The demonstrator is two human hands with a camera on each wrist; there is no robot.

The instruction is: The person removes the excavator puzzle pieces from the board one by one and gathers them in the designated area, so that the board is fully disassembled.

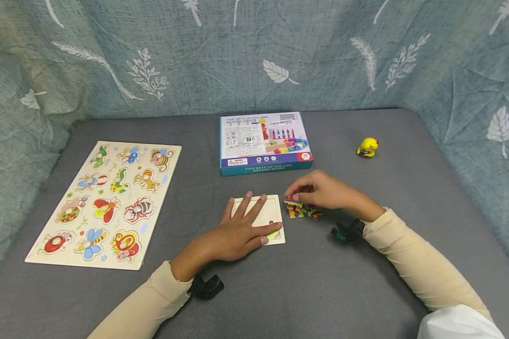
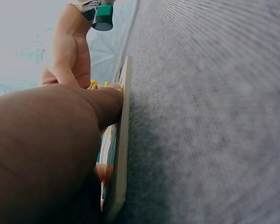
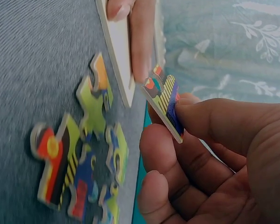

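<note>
My left hand lies with fingers spread on a small pale square puzzle board. Under its fingers, part of a green and coloured patch shows in the board's lower right corner; the rest is covered. In the left wrist view, the thumb presses near the board's edge. Just right of the board, my right hand pinches a jigsaw piece with yellow-black stripes and purple between thumb and fingers, raised above the table. Loose jigsaw pieces lie below that hand, several of them, close together.
A beaded-box set carton lies behind the hands. On the left is a large wooden insect peg puzzle. A small yellow toy sits at the back right of the grey table. Patterned cloth hangs behind.
</note>
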